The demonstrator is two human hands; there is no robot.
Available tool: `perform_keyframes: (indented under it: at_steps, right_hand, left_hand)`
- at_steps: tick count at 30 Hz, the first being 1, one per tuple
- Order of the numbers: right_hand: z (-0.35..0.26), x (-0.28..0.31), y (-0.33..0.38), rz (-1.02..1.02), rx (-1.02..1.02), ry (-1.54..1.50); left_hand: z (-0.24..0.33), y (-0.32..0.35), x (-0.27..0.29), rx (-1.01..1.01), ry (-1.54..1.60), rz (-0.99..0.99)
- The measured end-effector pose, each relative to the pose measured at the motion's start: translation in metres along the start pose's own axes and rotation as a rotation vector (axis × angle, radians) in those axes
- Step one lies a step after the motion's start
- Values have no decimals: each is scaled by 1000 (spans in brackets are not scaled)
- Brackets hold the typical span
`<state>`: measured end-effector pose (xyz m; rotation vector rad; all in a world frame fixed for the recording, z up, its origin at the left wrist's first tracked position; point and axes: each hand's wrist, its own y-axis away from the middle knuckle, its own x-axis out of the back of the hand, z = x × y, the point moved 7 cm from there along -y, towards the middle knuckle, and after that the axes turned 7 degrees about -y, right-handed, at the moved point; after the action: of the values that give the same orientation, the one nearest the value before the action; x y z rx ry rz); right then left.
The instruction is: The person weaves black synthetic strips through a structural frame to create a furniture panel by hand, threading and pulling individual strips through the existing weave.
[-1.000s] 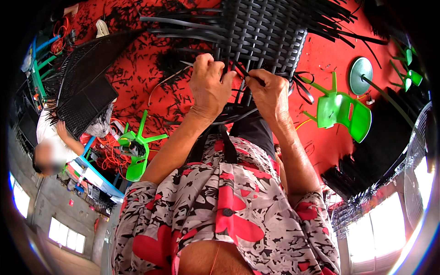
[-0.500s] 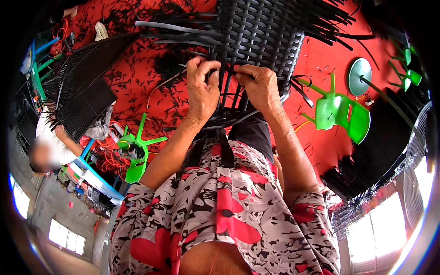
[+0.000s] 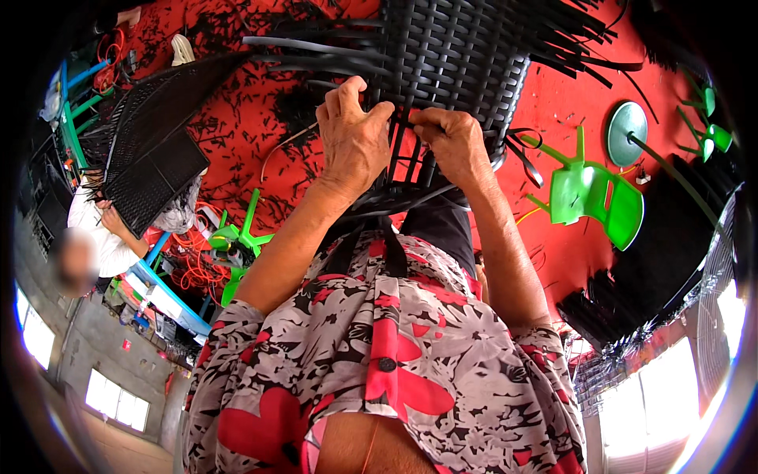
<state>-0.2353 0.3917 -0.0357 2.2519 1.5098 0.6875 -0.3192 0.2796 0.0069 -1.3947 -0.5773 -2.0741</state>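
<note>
Head view: a person bent over a black woven panel [image 3: 458, 63] held over the lap, above a red floor [image 3: 553, 103].
Left hand [image 3: 351, 138]: its grip was closed on the panel's lower edge, fingers curled over the weave.
Right hand [image 3: 454, 142]: pinched shut on a black strip [image 3: 410, 154] at the same edge.
Handling: the strips looked springy, light and rather slick (a judgement only); a pinch close to the weave would hold best.
Loose ends: unwoven strips [image 3: 316, 47] fanned out to the left and could snag.
Around: green plastic stool [image 3: 592, 197] to the right, black offcuts across the floor, a co-worker's woven panel [image 3: 150, 150] well apart on the left.
</note>
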Motion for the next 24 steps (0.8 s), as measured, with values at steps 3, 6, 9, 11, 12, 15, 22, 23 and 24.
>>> perform_keyframes:
  at_steps: [3, 6, 9, 11, 12, 15, 22, 23, 24]
  right_hand:
    - [-7, 2, 1, -10, 23, 52]
    - [-6, 1, 2, -7, 23, 31]
    - [-11, -1, 5, 14, 56, 34]
    - [-18, -3, 6, -1, 62, 74]
    - [-21, -2, 9, 29, 85, 37]
    - [-27, 7, 20, 138, 141, -72]
    - [-49, 40, 62, 369, 388, 161]
    - [-47, 45, 68, 371, 347, 203]
    - [-48, 45, 70, 362, 389, 245]
  left_hand:
    - [1, 4, -3, -41, -37, 12]
    - [-1, -1, -2, 14, 98, 4]
    - [-15, -5, -5, 51, 283, 60]
    - [-25, 1, -6, 106, 378, 1]
    - [-30, 6, -4, 134, 426, -26]
    - [-45, 0, 59, 99, 317, 147]
    - [-223, 46, 25, 852, 664, 375]
    - [-214, 58, 4, 1030, 818, 308]
    - [-196, 74, -14, 1207, 966, 227]
